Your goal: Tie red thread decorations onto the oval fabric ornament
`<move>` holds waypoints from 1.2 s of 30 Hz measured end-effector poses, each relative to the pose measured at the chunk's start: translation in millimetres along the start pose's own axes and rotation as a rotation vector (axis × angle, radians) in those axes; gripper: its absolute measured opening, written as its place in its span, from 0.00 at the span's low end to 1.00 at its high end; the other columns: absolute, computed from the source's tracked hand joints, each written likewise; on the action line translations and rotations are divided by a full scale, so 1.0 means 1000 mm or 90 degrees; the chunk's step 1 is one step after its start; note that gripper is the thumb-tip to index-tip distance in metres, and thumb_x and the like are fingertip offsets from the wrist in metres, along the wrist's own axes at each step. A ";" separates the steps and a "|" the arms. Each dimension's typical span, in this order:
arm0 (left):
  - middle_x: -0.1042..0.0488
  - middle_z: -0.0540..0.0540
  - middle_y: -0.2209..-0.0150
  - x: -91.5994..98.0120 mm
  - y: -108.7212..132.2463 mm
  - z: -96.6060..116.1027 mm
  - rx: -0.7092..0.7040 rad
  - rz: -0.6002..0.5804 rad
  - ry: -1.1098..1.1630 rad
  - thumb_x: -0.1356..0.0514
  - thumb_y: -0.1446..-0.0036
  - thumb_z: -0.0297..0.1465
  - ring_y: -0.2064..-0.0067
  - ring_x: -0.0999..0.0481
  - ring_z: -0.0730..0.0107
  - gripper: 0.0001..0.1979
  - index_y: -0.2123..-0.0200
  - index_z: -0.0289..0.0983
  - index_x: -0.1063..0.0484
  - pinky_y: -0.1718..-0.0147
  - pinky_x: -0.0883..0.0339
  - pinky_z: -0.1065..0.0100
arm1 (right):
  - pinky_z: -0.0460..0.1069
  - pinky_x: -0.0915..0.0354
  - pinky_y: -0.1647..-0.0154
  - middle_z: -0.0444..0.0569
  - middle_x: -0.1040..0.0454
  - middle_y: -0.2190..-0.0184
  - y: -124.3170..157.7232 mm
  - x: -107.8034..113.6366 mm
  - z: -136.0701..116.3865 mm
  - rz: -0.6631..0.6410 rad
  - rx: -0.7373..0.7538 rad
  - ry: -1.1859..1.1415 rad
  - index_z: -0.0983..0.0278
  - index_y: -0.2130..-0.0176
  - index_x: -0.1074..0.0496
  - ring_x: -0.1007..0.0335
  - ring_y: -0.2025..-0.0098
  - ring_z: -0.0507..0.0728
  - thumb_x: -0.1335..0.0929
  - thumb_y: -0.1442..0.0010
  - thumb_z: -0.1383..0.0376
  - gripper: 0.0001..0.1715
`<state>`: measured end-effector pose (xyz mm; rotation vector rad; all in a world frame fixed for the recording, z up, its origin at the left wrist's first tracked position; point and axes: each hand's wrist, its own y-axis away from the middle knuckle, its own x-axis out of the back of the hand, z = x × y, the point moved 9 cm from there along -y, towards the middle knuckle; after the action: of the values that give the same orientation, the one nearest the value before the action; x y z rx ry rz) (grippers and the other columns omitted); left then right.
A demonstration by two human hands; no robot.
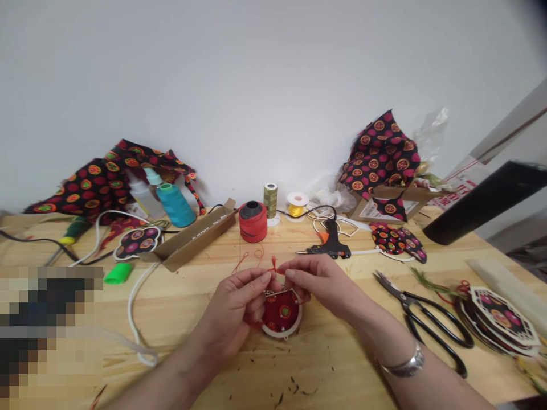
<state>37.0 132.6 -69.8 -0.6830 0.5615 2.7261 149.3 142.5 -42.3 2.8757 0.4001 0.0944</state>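
A round ornament (281,313) with dark red patterned fabric and a pale wooden rim is at the middle front, partly covered by my fingers. Red thread (274,263) rises in a small tuft at its top. My left hand (237,302) pinches the thread from the left, thumb against forefinger. From the other side my right hand (318,282) pinches the same thread, its fingertips close to the left ones. On the right wrist sits a silver bracelet (405,363). Loose red thread trails on the table behind the left hand.
Black-handled scissors (423,319) and a stack of fabric ornaments (502,322) lie to the right. Behind are a glue gun (329,244), a red thread spool (252,222), a yellow spool (297,205) and a long open cardboard box (194,236). White cord (134,310) curves along the left.
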 end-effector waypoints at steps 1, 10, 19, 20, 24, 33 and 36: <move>0.28 0.50 0.77 0.001 0.000 0.001 -0.005 0.009 0.002 0.36 0.51 0.30 0.85 0.52 0.89 0.06 0.74 0.32 0.25 0.86 0.59 0.77 | 0.42 0.45 0.80 0.43 0.29 0.79 0.000 0.002 0.001 -0.004 -0.001 -0.001 0.68 0.68 0.26 0.40 0.80 0.46 0.33 0.48 0.63 0.11; 0.40 0.58 0.88 0.011 -0.002 0.006 -0.034 0.094 -0.055 0.35 0.54 0.31 0.86 0.50 0.85 0.06 0.73 0.33 0.25 0.86 0.57 0.78 | 0.41 0.45 0.84 0.44 0.28 0.82 -0.004 -0.001 0.017 -0.052 -0.047 -0.056 0.69 0.74 0.29 0.35 0.84 0.46 0.30 0.51 0.58 0.15; 0.39 0.58 0.89 0.017 -0.001 0.002 -0.020 0.141 -0.073 0.32 0.58 0.32 0.86 0.49 0.84 0.10 0.71 0.33 0.26 0.86 0.57 0.78 | 0.41 0.40 0.85 0.45 0.27 0.81 0.000 -0.013 0.017 -0.068 -0.079 -0.102 0.69 0.75 0.30 0.32 0.84 0.48 0.28 0.54 0.55 0.19; 0.39 0.58 0.89 0.017 -0.001 0.002 -0.020 0.139 -0.069 0.32 0.58 0.31 0.86 0.48 0.84 0.10 0.72 0.33 0.26 0.87 0.57 0.78 | 0.41 0.40 0.85 0.45 0.27 0.82 0.000 -0.014 0.018 -0.067 -0.084 -0.104 0.69 0.75 0.30 0.32 0.84 0.48 0.28 0.54 0.55 0.19; 0.36 0.58 0.88 0.016 -0.002 0.001 -0.015 0.141 -0.052 0.32 0.59 0.31 0.86 0.47 0.85 0.11 0.70 0.34 0.26 0.87 0.55 0.78 | 0.41 0.39 0.85 0.45 0.28 0.83 0.000 -0.015 0.019 -0.063 -0.091 -0.102 0.69 0.75 0.30 0.32 0.84 0.48 0.28 0.55 0.55 0.19; 0.38 0.59 0.88 0.016 0.000 0.001 -0.018 0.130 -0.043 0.32 0.58 0.30 0.86 0.47 0.85 0.10 0.69 0.34 0.27 0.87 0.55 0.79 | 0.40 0.40 0.86 0.44 0.28 0.83 0.000 -0.015 0.017 -0.063 -0.080 -0.075 0.69 0.76 0.30 0.32 0.84 0.47 0.29 0.53 0.56 0.17; 0.38 0.59 0.88 0.016 -0.001 0.002 -0.029 0.124 -0.050 0.33 0.57 0.30 0.86 0.49 0.85 0.10 0.69 0.34 0.27 0.87 0.56 0.79 | 0.40 0.40 0.86 0.44 0.28 0.83 0.000 -0.015 0.017 -0.066 -0.078 -0.075 0.69 0.75 0.31 0.32 0.84 0.47 0.29 0.53 0.56 0.17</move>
<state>23.0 136.7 -76.2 -0.5547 0.5772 2.9393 136.2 134.5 -59.7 2.7187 0.5009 -0.0667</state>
